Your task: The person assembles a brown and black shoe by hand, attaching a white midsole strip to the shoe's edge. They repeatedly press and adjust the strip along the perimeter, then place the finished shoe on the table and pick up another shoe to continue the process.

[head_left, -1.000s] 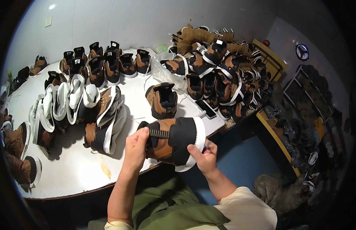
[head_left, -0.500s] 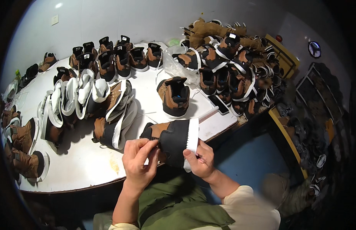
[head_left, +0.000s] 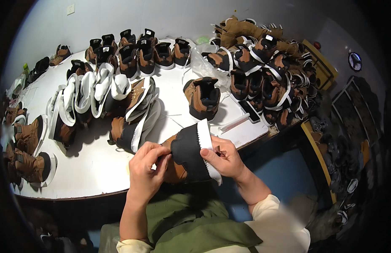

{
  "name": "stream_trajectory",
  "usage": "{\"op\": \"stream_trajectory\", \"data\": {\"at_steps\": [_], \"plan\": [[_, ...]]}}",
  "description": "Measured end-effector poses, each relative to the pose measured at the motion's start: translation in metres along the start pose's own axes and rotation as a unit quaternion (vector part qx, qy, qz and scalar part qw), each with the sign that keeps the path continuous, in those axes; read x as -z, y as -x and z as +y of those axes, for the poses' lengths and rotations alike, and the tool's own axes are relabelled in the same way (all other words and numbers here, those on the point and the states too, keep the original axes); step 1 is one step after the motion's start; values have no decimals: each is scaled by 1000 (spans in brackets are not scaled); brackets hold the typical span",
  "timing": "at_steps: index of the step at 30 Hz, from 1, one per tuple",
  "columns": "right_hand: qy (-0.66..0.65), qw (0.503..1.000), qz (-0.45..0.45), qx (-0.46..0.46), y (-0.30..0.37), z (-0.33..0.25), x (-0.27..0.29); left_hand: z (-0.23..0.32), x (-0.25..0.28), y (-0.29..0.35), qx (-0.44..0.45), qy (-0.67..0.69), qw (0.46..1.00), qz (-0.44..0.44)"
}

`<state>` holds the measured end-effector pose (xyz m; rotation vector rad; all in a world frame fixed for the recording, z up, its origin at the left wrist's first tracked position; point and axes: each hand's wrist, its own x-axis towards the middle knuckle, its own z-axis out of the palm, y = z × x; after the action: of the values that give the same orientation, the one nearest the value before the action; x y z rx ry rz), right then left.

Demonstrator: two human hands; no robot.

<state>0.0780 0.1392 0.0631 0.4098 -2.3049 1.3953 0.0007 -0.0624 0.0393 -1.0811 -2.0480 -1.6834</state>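
Note:
A shoe upper (head_left: 188,152) in brown and black, with a white lining strip (head_left: 209,141) along its toothed edge, is held over the table's front edge. My right hand (head_left: 230,160) grips it at the white strip, thumb on top; a small dark brown bit shows by the fingers. My left hand (head_left: 145,168) pinches thumb and forefinger together at the border of the black panel. What lies between those fingertips is too small to make out. Just beyond stands a finished-looking brown and black shoe (head_left: 202,99) on the table.
White-lined uppers (head_left: 84,99) lean in a row on the white table (head_left: 90,177). Several shoes (head_left: 128,59) stand behind them. A large pile of shoes (head_left: 271,80) fills the right end, near a phone (head_left: 249,110) and a pale stick (head_left: 234,122). Brown uppers (head_left: 33,166) lie at left.
The upper has turned a little in my hands, its white edge now tilting up and left at the far end. My left fingers have stayed pinched at the panel border. The view has shifted slightly.

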Motion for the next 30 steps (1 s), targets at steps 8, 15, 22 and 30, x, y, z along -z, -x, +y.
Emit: {"op": "stream_trajectory", "data": {"at_steps": [8,15,22,30], "plan": [[-47,998,-24,-46,-8,2,-14,-15,5,16,-46,-33,998,7],[-93,989,-33,-113,-4,12,-17,-21,6,31,-12,21,999,45],[-108,983,-46,-142,-7,13,-24,-23,3,32,25,20,997,66],[-137,969,-110,-175,-11,18,-34,-33,1,44,110,29,993,38]]}}
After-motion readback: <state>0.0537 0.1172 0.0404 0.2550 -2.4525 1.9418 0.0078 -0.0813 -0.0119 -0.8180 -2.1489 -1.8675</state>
